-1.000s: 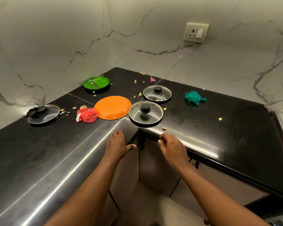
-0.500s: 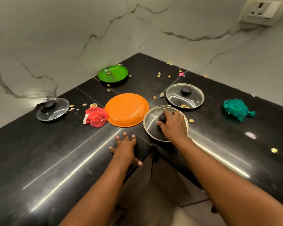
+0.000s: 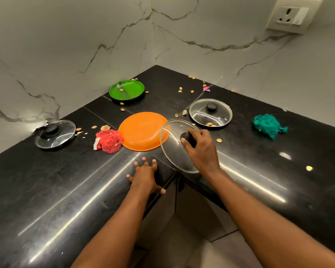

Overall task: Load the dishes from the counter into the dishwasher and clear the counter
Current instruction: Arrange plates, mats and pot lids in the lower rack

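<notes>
The black counter (image 3: 46, 190) carries everything. The orange plate (image 3: 141, 130) lies just left of the right hand's fingers (image 3: 190, 137), the green plate (image 3: 126, 89) well beyond it, a second glass lid (image 3: 210, 113) just behind those fingers, and a third lid (image 3: 55, 134) far left. The right hand (image 3: 200, 149) grasps the knob of the nearest glass lid (image 3: 177, 145), tilted up off the counter. The left hand (image 3: 145, 176) rests flat, fingers spread and relaxed, on the counter's edge. The step looks like the first pickup; next comes carrying this lid to the dishwasher, unseen here.
</notes>
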A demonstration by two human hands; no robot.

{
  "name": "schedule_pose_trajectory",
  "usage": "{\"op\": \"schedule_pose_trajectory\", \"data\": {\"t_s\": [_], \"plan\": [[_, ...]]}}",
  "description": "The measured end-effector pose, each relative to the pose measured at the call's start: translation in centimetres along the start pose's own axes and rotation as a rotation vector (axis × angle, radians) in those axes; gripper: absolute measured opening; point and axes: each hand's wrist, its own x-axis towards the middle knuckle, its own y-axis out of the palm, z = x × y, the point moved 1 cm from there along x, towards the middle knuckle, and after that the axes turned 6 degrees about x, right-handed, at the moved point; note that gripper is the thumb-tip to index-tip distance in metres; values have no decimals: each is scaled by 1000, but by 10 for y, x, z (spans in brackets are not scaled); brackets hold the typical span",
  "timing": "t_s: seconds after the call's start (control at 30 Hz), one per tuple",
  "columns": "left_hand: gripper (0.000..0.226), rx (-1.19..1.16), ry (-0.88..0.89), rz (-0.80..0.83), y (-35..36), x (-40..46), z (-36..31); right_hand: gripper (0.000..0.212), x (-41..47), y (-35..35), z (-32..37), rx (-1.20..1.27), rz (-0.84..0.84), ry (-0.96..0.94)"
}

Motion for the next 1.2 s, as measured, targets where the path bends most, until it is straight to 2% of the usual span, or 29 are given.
{"op": "schedule_pose_trajectory", "data": {"t_s": [0.13, 0.3, 0.37, 0.47, 0.53, 0.6, 0.73, 0.83, 0.93, 1.07, 1.2], "plan": [[115, -30, 34, -65, 2, -1, 5, 35, -65, -26, 11, 127, -85, 46], [78, -49, 50, -214, 16, -11, 10, 41, -188, -61, 17, 227, -157, 180], [56, 43, 92, -360, 35, -27, 3, 41, -254, -74, 16, 276, -203, 293], [17, 319, 329, -688, 85, -68, -5, 30, -355, -88, 14, 336, -256, 490], [16, 306, 473, -764, 134, -104, -9, 29, -426, -98, 15, 374, -304, 618], [23, 312, 568, -707, 184, -138, -17, 25, -493, -110, 15, 406, -379, 726], [12, 363, 705, -465, 266, -204, -43, 22, -606, -142, 24, 414, -514, 916], [23, 376, 808, -336, 319, -250, -68, 11, -680, -172, 35, 408, -644, 1009], [32, 447, 888, -205, 363, -288, -86, 11, -740, -196, 39, 385, -727, 1068], [36, 531, 934, -60, 413, -318, -103, 13, -811, -223, 38, 337, -792, 1153], [37, 637, 884, 55, 455, -341, -123, 12, -876, -251, 26, 305, -829, 1251]]}}
